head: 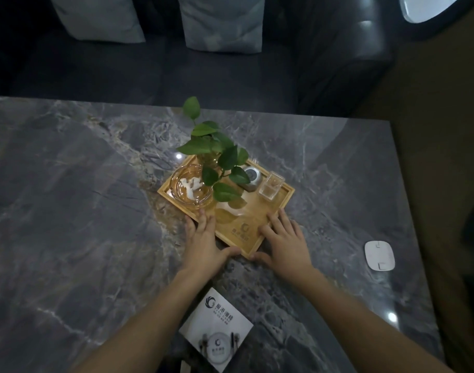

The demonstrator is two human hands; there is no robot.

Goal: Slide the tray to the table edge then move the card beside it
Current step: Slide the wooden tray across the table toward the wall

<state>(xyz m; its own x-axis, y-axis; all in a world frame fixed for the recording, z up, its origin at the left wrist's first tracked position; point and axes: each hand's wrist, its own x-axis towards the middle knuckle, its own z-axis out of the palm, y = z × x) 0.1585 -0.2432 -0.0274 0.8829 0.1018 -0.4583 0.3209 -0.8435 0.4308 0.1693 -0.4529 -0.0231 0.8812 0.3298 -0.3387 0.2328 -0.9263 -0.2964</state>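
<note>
From the head camera, your left hand (203,242) lies on the near-left rim of the wooden tray (253,224), fingers spread flat over the edge and thumb hooked round the tray's near corner, so it grips the rim rather than closing into a fist. Your right hand (285,239) mirrors it on the near-right rim, fingers open on the tray floor and thumb pressed against the outer edge by that same corner. The tray sits turned like a diamond near the middle of the grey marble bench (68,211), well back from the bench's near edge. On it stand a glass ashtray (191,188) at the left, a leafy green plant (217,154) in a glass vase at the back, a small round grey device (250,177) and a clear plastic box (270,185) at the right. The printed card (217,328) lies flat on the bench between your forearms, apart from the tray. A white square device (379,255) rests near the bench's right edge.
</note>
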